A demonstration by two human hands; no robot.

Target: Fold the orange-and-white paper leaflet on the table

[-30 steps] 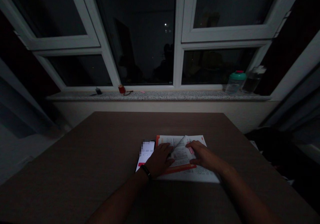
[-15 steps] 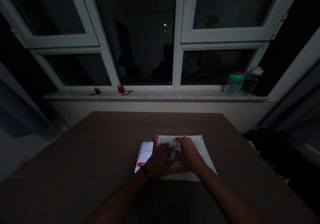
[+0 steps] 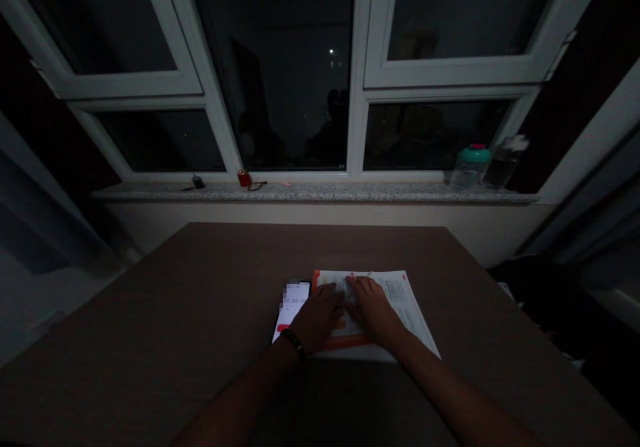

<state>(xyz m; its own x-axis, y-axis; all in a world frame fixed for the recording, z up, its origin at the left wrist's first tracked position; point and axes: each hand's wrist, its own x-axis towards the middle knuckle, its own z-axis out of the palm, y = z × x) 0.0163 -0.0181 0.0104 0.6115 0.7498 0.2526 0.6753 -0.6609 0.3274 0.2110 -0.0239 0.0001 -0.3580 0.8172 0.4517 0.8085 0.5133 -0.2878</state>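
Observation:
A thin white booklet with orange bands (image 3: pixel 417 330) lies flat on the brown table. My left hand (image 3: pixel 323 310) rests on its left part, palm down and fingers stretched forward, with a dark band round the wrist. Close beside it, my right hand (image 3: pixel 373 307) lies on the middle of the page, fingers extended. At the right fingertips shows a small pinkish spot that I cannot make out. A lit phone (image 3: pixel 293 304) with timer digits lies against the booklet's left side, its lower right part hidden by my left hand.
The table (image 3: pixel 200 300) reaches toward a window wall. On the stone sill (image 3: pixel 320 192) are a red-orange small container (image 3: pixel 244 178), a small dark bottle (image 3: pixel 198 181), a teal-lidded bottle (image 3: pixel 470 167) and a clear bottle (image 3: pixel 504 162). Dark items lie off the table's right side.
My right hand has shifted slightly left and flattened on the page, uncovering a grey printed box to its right. The pink bit under its fingers shows less. My left hand stays nearly in place.

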